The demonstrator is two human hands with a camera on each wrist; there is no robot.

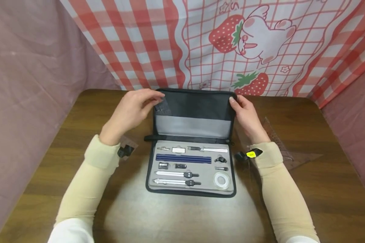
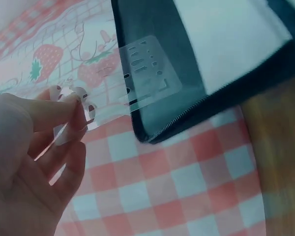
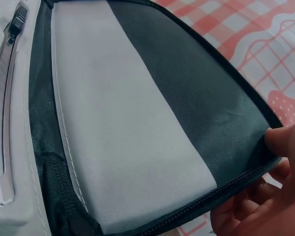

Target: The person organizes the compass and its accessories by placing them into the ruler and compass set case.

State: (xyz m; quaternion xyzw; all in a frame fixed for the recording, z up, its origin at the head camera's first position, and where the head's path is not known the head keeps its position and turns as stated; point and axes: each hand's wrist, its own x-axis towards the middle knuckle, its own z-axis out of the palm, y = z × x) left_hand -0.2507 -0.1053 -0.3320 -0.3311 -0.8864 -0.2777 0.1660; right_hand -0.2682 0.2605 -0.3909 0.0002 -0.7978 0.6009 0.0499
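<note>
My left hand (image 1: 133,109) pinches a clear plastic stencil (image 2: 155,69) between thumb and fingers. Cut-out shapes show along the sheet, which overlaps the upper left corner of a black zippered case (image 1: 197,104). At the opposite upper corner, my right hand (image 1: 247,116) grips the edge of the raised lid, thumb on the inner face. A grey pocket (image 3: 108,118) runs across the lid's inside. In the grey tray below sit two compasses (image 1: 171,174), dark blue pencils (image 1: 182,158), a slim knife-like tool (image 1: 211,149), a white eraser (image 1: 178,150) and a round white disc (image 1: 221,180).
Clear plastic set squares (image 1: 302,160) lie on the wooden table (image 1: 328,202) to the right. A small clear piece (image 1: 133,143) is by the left wrist. Behind the table hangs a red-and-white checked cloth (image 1: 140,40), with pink cloth (image 1: 33,67) at the sides.
</note>
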